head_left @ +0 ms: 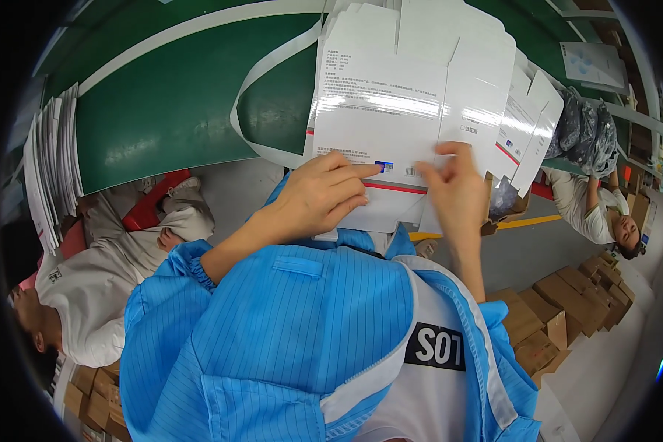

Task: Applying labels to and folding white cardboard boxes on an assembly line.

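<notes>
A stack of flat, unfolded white cartons (pixel 390 121) with printed text and a red stripe lies in front of me. My left hand (pixel 320 193) rests on the lower left of the top carton. Its index finger is stretched out, the tip at a small blue sticker (pixel 384 167) just above the stripe. The other fingers bend loosely, with nothing seen in them. My right hand (pixel 458 188) hovers over the carton's lower right, near a small printed code. Its thumb and fingers are apart and blurred by motion; I see nothing held.
A white strap (pixel 247 110) loops over the green table (pixel 162 88) left of the cartons. Flat white sheets (pixel 55 166) are stacked at far left. Dark plastic-wrapped items (pixel 586 129) lie at right. Co-workers sit on both sides; brown boxes (pixel 560 306) are piled on the floor at right.
</notes>
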Motion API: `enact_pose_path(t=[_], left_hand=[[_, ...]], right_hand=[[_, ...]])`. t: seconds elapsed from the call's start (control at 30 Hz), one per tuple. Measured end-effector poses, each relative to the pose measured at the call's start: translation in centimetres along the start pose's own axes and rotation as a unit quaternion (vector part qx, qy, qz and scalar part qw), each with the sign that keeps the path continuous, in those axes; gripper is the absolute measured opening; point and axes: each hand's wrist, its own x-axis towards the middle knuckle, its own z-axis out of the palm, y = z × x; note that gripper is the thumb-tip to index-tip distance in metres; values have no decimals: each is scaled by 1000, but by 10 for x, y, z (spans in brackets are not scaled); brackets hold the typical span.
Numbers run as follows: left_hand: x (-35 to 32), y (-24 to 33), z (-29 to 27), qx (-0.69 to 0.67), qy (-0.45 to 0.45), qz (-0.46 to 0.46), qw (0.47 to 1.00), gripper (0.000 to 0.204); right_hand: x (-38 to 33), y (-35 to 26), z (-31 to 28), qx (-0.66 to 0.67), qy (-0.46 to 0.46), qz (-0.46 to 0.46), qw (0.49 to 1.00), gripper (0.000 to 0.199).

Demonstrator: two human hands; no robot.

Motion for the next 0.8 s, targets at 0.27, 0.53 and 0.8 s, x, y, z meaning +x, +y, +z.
enact_pose_path(t=[0.27, 0.53, 0.8], left_hand=[[16, 7, -1, 32, -144, -7, 989, 12], [18, 3, -14, -36, -176, 21, 984, 14], [19, 9, -16, -286, -24, -158, 945, 11]], right_hand=[[8, 68, -34, 14, 150, -51, 987, 43], [-1, 59, -26, 214, 219, -73, 949, 33], [27, 113, -66, 455, 146, 84, 874, 25]])
